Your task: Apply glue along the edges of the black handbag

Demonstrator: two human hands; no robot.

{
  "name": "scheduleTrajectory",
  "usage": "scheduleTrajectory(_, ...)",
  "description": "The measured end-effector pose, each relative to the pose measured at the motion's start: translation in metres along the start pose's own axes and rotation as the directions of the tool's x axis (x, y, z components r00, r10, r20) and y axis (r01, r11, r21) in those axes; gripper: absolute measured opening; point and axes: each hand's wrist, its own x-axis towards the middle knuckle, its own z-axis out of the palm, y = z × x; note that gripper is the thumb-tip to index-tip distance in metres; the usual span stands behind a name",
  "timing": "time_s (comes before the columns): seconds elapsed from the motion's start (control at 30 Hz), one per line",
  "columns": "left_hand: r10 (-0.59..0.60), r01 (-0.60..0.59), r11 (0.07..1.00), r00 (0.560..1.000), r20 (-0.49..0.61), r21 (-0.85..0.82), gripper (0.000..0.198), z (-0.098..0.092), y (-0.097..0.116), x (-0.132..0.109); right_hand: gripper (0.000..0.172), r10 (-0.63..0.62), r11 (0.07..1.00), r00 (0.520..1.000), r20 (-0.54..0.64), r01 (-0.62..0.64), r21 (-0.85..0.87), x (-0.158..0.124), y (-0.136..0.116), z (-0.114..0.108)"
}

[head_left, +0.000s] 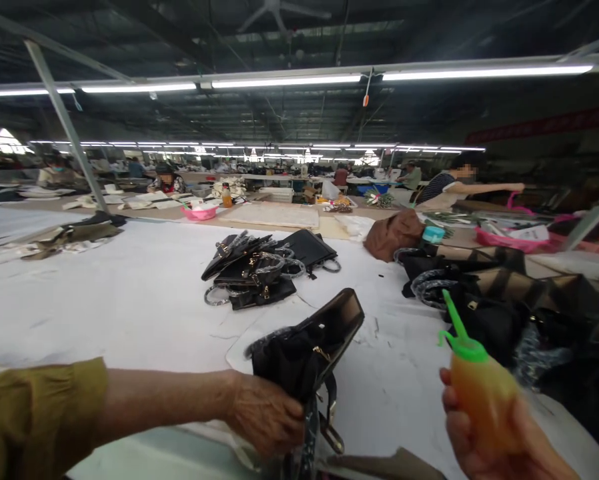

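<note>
Two hands, a bag and a bottle at a white table.

The left hand, fingers curled tight, grips the lower end of a black bag that stands tilted over the table, its open top pointing up and right. The right hand is wrapped around an orange bottle with a green nozzle, held upright just right of the bag and apart from it. Farther out, a heap of black bags lies mid-table, with more dark bags piled to the right and a brown bag behind them. Beyond sit a pink basin and a person reaching right at another table.
</note>
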Motion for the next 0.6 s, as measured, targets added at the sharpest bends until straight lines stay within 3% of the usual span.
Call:
scheduleTrajectory(0.1,-0.160,0.163,0.983,0.986,0.043,-0.085,0.028,-0.001,0.007,-0.004,0.027,-0.022,1.000,0.980,0.198,0.020,0.015,0.017,0.015,0.054)
scheduleTrajectory(0.2,-0.264,0.281,0.934,0.959,0.103,-0.221,0.026,-0.005,0.010,-0.006,0.028,-0.071,0.997,0.898,0.435,0.075,0.007,0.038,0.031,0.105)
scheduleTrajectory(0.3,-0.267,0.302,0.907,0.951,0.156,-0.293,0.027,-0.016,0.009,-0.008,0.031,-0.066,0.996,0.872,0.484,0.084,-0.014,0.056,0.047,0.141)
scheduleTrajectory(0.4,-0.355,0.397,0.894,0.911,0.211,-0.208,0.029,-0.033,0.013,-0.010,0.032,-0.045,0.995,0.869,0.492,0.083,-0.057,0.067,0.059,0.155)
scheduleTrajectory(0.47,-0.511,0.540,0.839,0.823,0.249,-0.064,0.030,-0.044,0.025,-0.013,0.033,-0.044,0.993,0.869,0.493,0.093,-0.075,0.069,0.061,0.156)
scheduleTrajectory(0.5,-0.605,0.625,0.781,0.753,0.260,0.007,0.030,-0.048,0.033,-0.015,0.033,-0.047,0.992,0.869,0.493,0.098,-0.079,0.069,0.061,0.155)
scheduleTrajectory(0.6,-0.835,0.840,0.522,0.468,0.289,0.148,0.032,-0.056,0.063,-0.020,0.034,-0.066,0.988,0.873,0.483,0.125,-0.090,0.067,0.060,0.150)
